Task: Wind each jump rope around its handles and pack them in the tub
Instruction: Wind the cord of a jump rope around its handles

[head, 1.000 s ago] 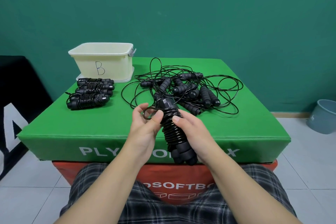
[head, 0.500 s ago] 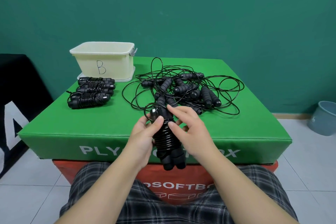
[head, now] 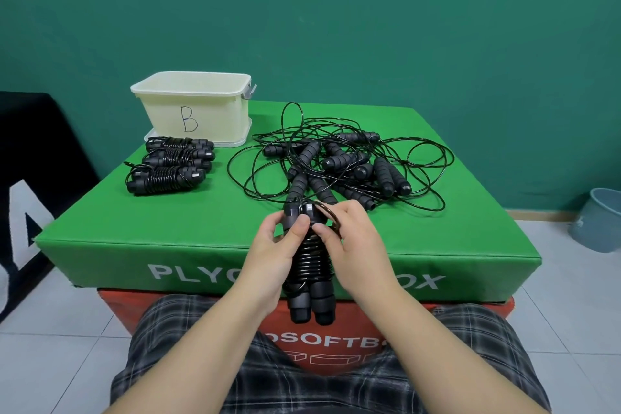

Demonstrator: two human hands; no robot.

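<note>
1. Gripping the wound jump rope from both sides, we hold it upright over the near edge of the green plyo box, its two handles side by side with black cord coiled around their middle.
2. Our left hand curls round the left side of the bundle, thumb pressed on the upper part of the handles just below their caps.
3. Our right hand closes on the right side, thumb against the top coils, fingers bent round a small loop of cord that stands out beside the handle tops.
4. The handles' lower ends hang below our hands, in front of the orange box under the green one.
5. Just beyond our hands lies the tangled pile of loose ropes, handles and cord spread over the middle and right of the green top; its nearest handles reach almost to the bundle we hold.
6. To the left, well apart from the pile, three wound ropes lie in a row, one behind the other.
7. Behind them, at the far left corner, stands the cream tub marked "B", just beside the farthest wound rope; we cannot see what is inside it.
8. On the tiled floor to the right stands a grey-blue bucket, and our checked shorts fill the bottom of the view.
</note>
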